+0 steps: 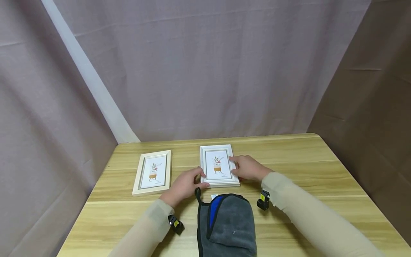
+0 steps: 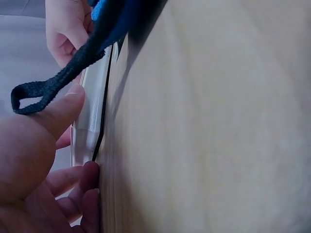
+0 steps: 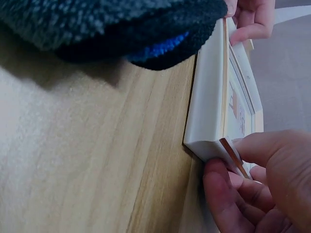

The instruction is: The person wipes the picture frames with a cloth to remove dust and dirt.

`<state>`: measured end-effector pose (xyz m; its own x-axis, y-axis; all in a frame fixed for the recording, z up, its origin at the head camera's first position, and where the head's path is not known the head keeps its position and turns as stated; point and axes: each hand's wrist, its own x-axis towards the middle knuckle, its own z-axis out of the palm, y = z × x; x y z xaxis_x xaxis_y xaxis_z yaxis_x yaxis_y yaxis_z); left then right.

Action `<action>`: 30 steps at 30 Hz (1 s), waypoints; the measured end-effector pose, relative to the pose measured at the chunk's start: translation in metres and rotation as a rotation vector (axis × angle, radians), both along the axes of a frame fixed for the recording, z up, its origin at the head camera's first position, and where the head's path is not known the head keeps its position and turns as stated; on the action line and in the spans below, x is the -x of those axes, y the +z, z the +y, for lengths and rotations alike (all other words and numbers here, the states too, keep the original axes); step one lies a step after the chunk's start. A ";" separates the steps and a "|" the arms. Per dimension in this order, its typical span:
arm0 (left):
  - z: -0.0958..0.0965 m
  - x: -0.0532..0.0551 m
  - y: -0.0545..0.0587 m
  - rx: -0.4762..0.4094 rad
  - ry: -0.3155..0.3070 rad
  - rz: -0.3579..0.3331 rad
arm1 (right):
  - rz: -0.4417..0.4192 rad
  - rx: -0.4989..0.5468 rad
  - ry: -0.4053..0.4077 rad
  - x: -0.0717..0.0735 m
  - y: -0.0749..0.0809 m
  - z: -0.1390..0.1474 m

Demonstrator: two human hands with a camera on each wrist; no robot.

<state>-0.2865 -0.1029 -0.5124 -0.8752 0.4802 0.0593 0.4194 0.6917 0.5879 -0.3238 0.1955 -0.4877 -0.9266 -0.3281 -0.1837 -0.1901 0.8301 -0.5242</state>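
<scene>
My left grip and right grip pinch opposite sides of the white frame, which lies between them on the surface, its long axis pointing away from me.

A cream picture frame with a potted-plant print lies face up to the left of the left hand, on a wood-grain tabletop. On the person's side of both hands lies a folded gray plush cloth with black edging and some blue showing. Beyond the hands hangs a mauve-gray curtain, a brown one farther right.
</scene>
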 end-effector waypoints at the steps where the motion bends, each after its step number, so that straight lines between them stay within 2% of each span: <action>1: 0.000 0.000 0.000 0.001 -0.001 0.001 | -0.003 0.007 0.003 0.000 0.000 0.000; 11: -0.006 -0.004 0.009 0.023 -0.038 0.017 | -0.060 0.032 -0.022 0.000 0.000 -0.003; 15: -0.009 -0.012 0.018 0.033 -0.017 0.074 | -0.053 0.033 -0.010 0.001 -0.001 -0.002; 19: -0.009 -0.025 0.033 0.025 -0.012 0.164 | -0.045 0.031 0.013 0.002 -0.001 0.000; 22: -0.005 -0.039 0.046 0.020 -0.067 0.222 | -0.055 0.034 0.015 0.002 0.000 0.001; 25: 0.001 -0.056 0.057 0.035 -0.166 0.263 | -0.067 0.041 0.001 0.001 0.002 0.001; 27: 0.004 -0.068 0.061 0.049 -0.239 0.260 | -0.069 0.046 -0.005 0.001 0.003 0.000; 30: 0.007 -0.083 0.061 0.101 -0.329 0.230 | -0.076 0.058 -0.005 0.000 0.004 -0.001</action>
<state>-0.2035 -0.0961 -0.4514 -0.6438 0.7453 0.1734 0.7400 0.5488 0.3888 -0.3236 0.1945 -0.4836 -0.9125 -0.3357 -0.2338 -0.1440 0.7986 -0.5844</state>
